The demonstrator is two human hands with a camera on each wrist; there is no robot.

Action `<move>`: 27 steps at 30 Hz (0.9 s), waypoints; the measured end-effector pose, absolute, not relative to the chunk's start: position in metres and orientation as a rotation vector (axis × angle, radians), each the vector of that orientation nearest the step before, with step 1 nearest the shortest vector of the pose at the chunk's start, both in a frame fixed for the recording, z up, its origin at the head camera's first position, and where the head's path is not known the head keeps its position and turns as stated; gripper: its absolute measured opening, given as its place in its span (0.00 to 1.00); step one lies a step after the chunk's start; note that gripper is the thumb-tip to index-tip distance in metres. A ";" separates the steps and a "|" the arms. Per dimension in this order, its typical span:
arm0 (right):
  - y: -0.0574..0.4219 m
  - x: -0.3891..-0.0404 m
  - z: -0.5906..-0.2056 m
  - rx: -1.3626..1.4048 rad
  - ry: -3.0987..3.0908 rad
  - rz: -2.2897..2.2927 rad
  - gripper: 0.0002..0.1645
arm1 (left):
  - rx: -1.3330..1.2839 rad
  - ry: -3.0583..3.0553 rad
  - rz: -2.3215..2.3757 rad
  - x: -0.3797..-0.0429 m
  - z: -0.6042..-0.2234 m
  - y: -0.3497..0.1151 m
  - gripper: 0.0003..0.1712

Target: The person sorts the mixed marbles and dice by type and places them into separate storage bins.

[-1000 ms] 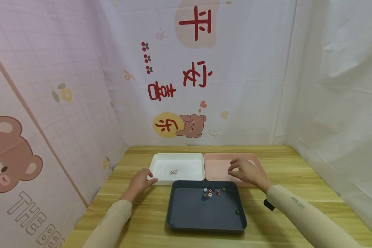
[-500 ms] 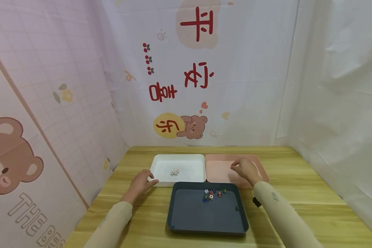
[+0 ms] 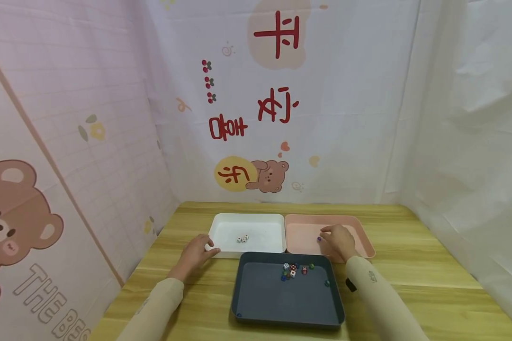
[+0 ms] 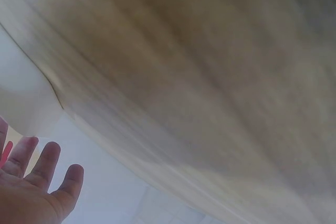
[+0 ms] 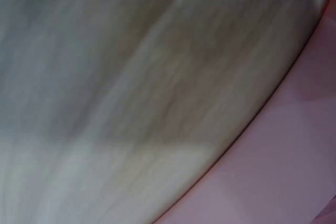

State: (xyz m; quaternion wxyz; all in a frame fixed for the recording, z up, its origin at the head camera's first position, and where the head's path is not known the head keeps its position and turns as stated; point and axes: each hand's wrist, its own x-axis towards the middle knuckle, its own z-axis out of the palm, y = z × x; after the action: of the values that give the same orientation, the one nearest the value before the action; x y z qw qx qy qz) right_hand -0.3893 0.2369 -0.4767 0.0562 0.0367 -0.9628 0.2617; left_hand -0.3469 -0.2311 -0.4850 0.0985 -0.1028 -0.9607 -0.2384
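Note:
In the head view my left hand (image 3: pixel 195 256) rests at the near left corner of a white tray (image 3: pixel 273 220), thumb over its front wall. The left wrist view shows that hand's fingers (image 4: pixel 44 165) spread and loosely bent. Several small white dice (image 3: pixel 244 239) lie grouped in the white tray. My right hand (image 3: pixel 340 241) is low over a pink tray (image 3: pixel 296 225), fingers bent downward. A small blue-purple die (image 3: pixel 319 238) shows just left of its fingertips. In the right wrist view the hand is out of sight; the pink tray's wall shows.
A dark grey tray (image 3: pixel 287 303) stands in front of the two others. Several coloured dice (image 3: pixel 293 268) cluster near its back wall, a green one (image 3: pixel 327 283) sits at its right side and a blue one (image 3: pixel 239 315) at its near left corner. Patterned cloth (image 3: pixel 336 118) hangs behind the wooden table (image 3: pixel 426 293).
My right hand has drawn in and come down over the pink tray, and the blue-purple die has come into sight by its fingertips. My left hand stays at the white tray's corner.

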 end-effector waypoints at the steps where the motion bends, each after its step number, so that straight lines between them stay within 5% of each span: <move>1: 0.238 -0.389 -0.477 0.108 -2.909 0.786 0.17 | -0.308 -2.840 -0.705 -0.347 -0.485 -0.231 0.15; 27: 0.255 -0.381 -0.468 0.442 -2.842 0.681 0.15 | -0.293 -2.859 -0.720 -0.345 -0.481 -0.228 0.15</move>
State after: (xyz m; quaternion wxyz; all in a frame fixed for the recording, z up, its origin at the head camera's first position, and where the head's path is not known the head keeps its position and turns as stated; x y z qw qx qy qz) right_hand -0.3814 0.2551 -0.4684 0.0929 0.1488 -0.9574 0.2293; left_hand -0.3446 -0.2285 -0.4813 0.0891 -0.0986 -0.9611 -0.2421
